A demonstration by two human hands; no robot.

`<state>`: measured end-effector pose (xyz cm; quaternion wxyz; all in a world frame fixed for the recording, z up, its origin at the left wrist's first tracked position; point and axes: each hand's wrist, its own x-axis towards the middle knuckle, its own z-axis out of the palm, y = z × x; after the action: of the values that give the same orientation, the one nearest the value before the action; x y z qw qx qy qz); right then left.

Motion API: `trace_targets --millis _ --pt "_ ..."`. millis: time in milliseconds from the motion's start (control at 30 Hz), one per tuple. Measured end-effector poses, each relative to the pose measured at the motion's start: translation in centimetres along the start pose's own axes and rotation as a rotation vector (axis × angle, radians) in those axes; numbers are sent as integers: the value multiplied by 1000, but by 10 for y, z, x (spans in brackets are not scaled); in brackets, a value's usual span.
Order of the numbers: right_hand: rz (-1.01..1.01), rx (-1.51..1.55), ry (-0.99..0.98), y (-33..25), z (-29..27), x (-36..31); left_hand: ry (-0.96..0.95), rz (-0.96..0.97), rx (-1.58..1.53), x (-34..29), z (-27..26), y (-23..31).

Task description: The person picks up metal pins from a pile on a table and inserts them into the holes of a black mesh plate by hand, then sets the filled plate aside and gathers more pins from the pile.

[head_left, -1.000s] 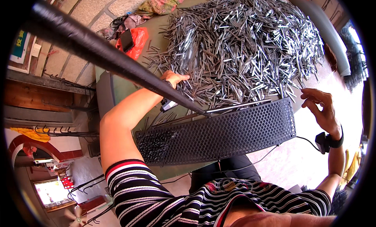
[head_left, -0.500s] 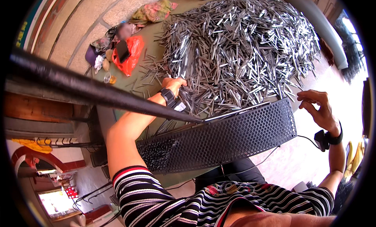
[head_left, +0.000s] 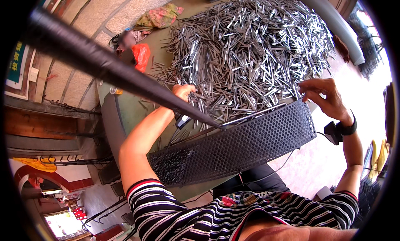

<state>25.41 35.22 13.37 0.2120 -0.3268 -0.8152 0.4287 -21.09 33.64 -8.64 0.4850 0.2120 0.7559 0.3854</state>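
Observation:
My left hand (head_left: 182,92) is at the near left edge of a big heap of thin, dark, shiny strips (head_left: 254,49), fingers curled in; what they hold is hidden. My right hand (head_left: 327,98) hovers at the right end of a long black perforated panel (head_left: 250,137), just by the heap. Its thumb and fingers are bent close together, and anything between them is too small to make out. The panel lies slanted across my front, its left part crowded with small black pieces (head_left: 173,164). Long thin rods (head_left: 260,114) rest along its far edge.
A thick black pole (head_left: 112,68) crosses from the upper left to the panel. On the green table's (head_left: 137,116) left side lie a red plastic bag (head_left: 141,57), a camouflage cloth (head_left: 160,17) and a cup (head_left: 116,90). A grey padded roll (head_left: 333,26) borders the heap's right.
My right hand has moved left and up toward the heap and the panel's corner, its fingers drawing together. My left hand stays at the heap's edge. The view has shifted slightly.

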Motion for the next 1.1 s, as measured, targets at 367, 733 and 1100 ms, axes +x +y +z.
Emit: trace_targets --millis 367,733,1100 --pt "-195 -198 -60 -29 26 67 -288 37 -262 -78 -15 87" --pt "9 -63 -327 -23 118 160 -322 1152 234 -111 32 130" --pt "98 310 -148 -31 148 182 -67 193 -651 -186 72 166"
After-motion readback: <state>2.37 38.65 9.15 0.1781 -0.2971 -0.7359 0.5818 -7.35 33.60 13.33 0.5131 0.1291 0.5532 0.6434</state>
